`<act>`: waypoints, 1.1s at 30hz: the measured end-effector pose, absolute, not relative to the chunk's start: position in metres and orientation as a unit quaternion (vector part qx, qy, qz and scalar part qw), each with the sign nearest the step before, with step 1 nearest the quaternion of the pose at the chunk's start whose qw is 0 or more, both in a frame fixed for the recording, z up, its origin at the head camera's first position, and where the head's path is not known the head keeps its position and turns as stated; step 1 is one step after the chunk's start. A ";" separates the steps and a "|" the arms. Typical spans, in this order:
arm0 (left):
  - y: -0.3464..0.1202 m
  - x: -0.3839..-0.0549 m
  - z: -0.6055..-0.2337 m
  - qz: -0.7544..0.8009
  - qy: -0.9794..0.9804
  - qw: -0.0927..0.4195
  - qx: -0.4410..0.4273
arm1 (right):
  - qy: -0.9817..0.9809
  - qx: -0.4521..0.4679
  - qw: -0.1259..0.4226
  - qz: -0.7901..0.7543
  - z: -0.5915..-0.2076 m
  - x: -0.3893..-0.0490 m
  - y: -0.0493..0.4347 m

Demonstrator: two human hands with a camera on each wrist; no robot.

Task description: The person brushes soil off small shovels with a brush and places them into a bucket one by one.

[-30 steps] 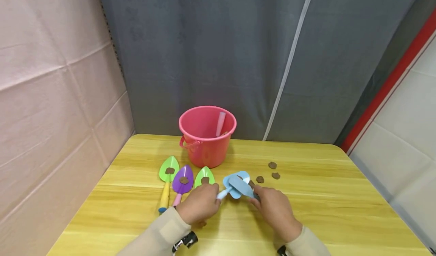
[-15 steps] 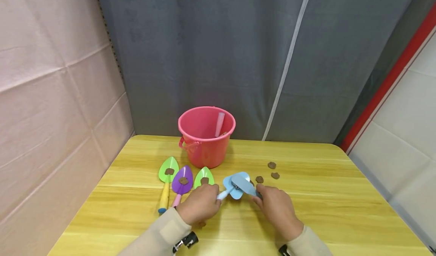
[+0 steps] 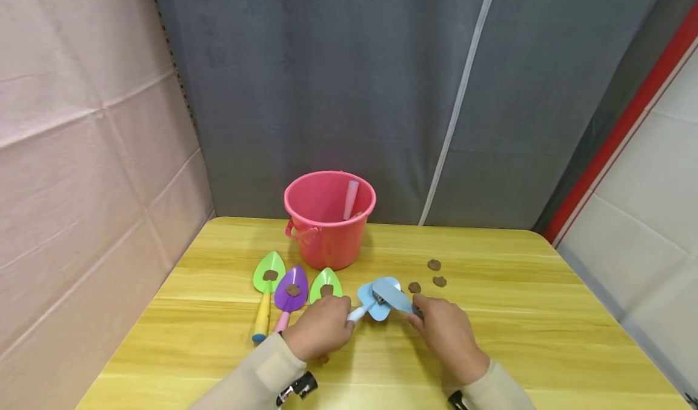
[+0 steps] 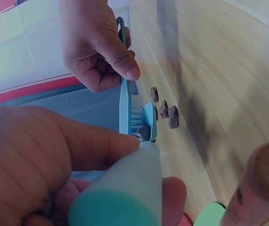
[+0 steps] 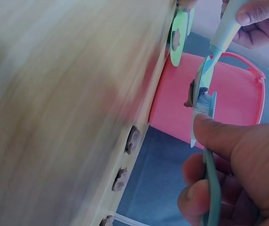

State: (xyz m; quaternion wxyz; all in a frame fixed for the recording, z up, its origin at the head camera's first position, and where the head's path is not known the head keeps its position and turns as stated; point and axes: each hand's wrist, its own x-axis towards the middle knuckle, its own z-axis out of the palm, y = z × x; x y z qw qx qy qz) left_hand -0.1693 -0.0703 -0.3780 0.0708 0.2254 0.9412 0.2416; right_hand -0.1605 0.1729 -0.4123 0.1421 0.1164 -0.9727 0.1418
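My left hand point(image 3: 322, 328) grips the pale handle of a light-blue, flower-shaped toy shovel point(image 3: 366, 293), which is raised a little off the table. In my right hand point(image 3: 444, 334) is a blue brush point(image 3: 394, 296), pinched by its handle near the head. Its bristles point(image 5: 201, 102) point down onto the shovel's blade. A dark brown lump point(image 4: 143, 132) lies against the bristles on the blade in the left wrist view. Several flat brown lumps point(image 3: 434, 264) rest on the table just beyond my right hand.
A pink bucket point(image 3: 331, 246) stands behind, with a pale pink handle point(image 3: 351, 199) sticking up inside. To the left lie a green shovel point(image 3: 262, 264), a purple shovel point(image 3: 285, 298) and another green shovel point(image 3: 334, 280), each bearing a brown lump. Yellow wood-grain table point(image 3: 507, 313) underneath.
The brush head has shifted slightly right and turned, its bristles now showing over the blade. The lump seen earlier on the shovel is now covered in the head view. My left hand stays put.
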 end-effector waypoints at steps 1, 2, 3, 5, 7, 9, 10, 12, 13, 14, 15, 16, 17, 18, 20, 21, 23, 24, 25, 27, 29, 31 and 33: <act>-0.071 -0.169 -0.378 0.242 0.941 0.071 0.225 | -0.973 0.116 0.142 0.143 -0.412 -0.160 0.173; -0.071 -0.169 -0.379 0.241 0.941 0.070 0.226 | -0.973 0.116 0.141 0.143 -0.413 -0.160 0.173; -0.071 -0.169 -0.379 0.241 0.941 0.069 0.227 | -0.973 0.115 0.139 0.144 -0.413 -0.160 0.173; -0.071 -0.169 -0.379 0.241 0.941 0.067 0.228 | -0.974 0.112 0.136 0.146 -0.413 -0.160 0.173; -0.071 -0.169 -0.380 0.243 0.940 0.067 0.229 | -0.974 0.111 0.133 0.146 -0.413 -0.160 0.174; -0.071 -0.169 -0.380 0.244 0.940 0.068 0.230 | -0.974 0.109 0.131 0.146 -0.413 -0.160 0.174; -0.071 -0.169 -0.380 0.244 0.940 0.067 0.231 | -0.975 0.109 0.131 0.146 -0.413 -0.160 0.175; -0.071 -0.169 -0.380 0.245 0.939 0.068 0.231 | -0.975 0.107 0.130 0.146 -0.414 -0.161 0.175; -0.071 -0.169 -0.380 0.245 0.939 0.068 0.230 | -0.975 0.107 0.129 0.145 -0.414 -0.161 0.175; -0.071 -0.168 -0.380 0.245 0.939 0.069 0.229 | -0.975 0.106 0.128 0.145 -0.414 -0.161 0.176; -0.071 -0.168 -0.380 0.245 0.939 0.071 0.229 | -0.976 0.105 0.126 0.144 -0.414 -0.160 0.176; -0.071 -0.168 -0.380 0.247 0.939 0.072 0.228 | -0.976 0.105 0.125 0.145 -0.414 -0.160 0.176; -0.071 -0.168 -0.380 0.249 0.939 0.075 0.226 | -0.976 0.104 0.123 0.145 -0.414 -0.160 0.177; -0.071 -0.167 -0.380 0.251 0.938 0.078 0.226 | -0.976 0.104 0.122 0.144 -0.414 -0.160 0.177; -0.071 -0.167 -0.380 0.253 0.937 0.082 0.226 | -0.977 0.103 0.121 0.144 -0.414 -0.159 0.179; -0.072 -0.166 -0.380 0.255 0.936 0.084 0.226 | -0.977 0.100 0.122 0.145 -0.414 -0.159 0.180; -0.073 -0.166 -0.381 0.258 0.935 0.090 0.225 | -0.977 0.094 0.123 0.144 -0.414 -0.159 0.183; -0.073 -0.166 -0.382 0.259 0.935 0.092 0.225 | -0.977 0.092 0.123 0.145 -0.414 -0.160 0.184; -0.074 -0.166 -0.382 0.261 0.934 0.095 0.224 | -0.977 0.088 0.122 0.149 -0.414 -0.160 0.185; -0.075 -0.165 -0.383 0.264 0.934 0.099 0.220 | -0.977 0.084 0.118 0.155 -0.414 -0.161 0.188; -0.075 -0.166 -0.383 0.268 0.933 0.101 0.219 | -0.976 0.083 0.115 0.164 -0.413 -0.162 0.190; -0.075 -0.166 -0.383 0.275 0.931 0.103 0.216 | -0.974 0.081 0.114 0.176 -0.412 -0.163 0.193; -0.076 -0.167 -0.381 0.276 0.931 0.098 0.218 | -0.973 0.074 0.119 0.183 -0.410 -0.164 0.197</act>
